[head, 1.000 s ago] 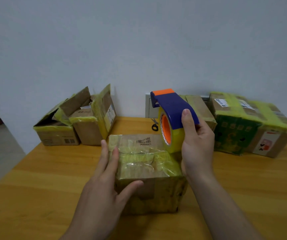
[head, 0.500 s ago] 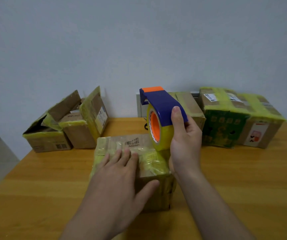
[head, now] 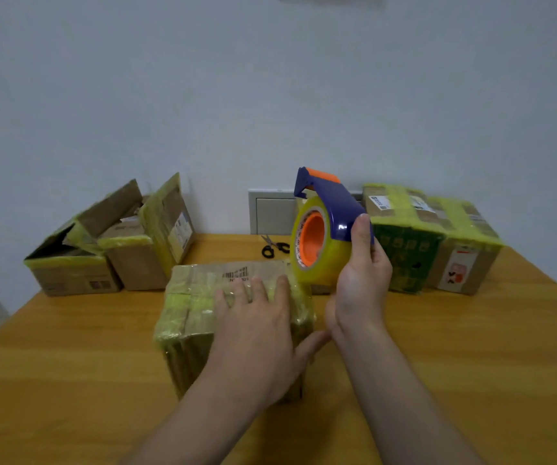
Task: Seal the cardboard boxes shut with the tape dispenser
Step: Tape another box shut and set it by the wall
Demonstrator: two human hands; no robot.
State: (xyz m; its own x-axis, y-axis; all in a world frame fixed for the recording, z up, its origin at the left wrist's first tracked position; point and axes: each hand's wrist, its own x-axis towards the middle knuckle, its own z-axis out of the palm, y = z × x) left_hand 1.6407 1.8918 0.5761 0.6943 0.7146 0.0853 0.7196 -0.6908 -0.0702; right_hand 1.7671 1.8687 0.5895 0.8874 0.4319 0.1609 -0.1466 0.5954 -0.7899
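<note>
Left hand (head: 257, 333) has slid further across the tape-glossed cardboard box (head: 203, 297), fingers flat; right hand (head: 361, 280) grips the blue-orange tape dispenser (head: 324, 226); barcode label unreadable.

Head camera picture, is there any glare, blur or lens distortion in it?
Head view: the light is dim and even; a small glare spot sits on the tape dispenser gripped by the right hand; the taped boxes at far right look slightly smeared; the table edges splay outward, which is wide-angle distortion.

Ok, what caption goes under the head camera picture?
Left hand presses the taped box; right hand holds the tape dispenser at its right edge.
</note>
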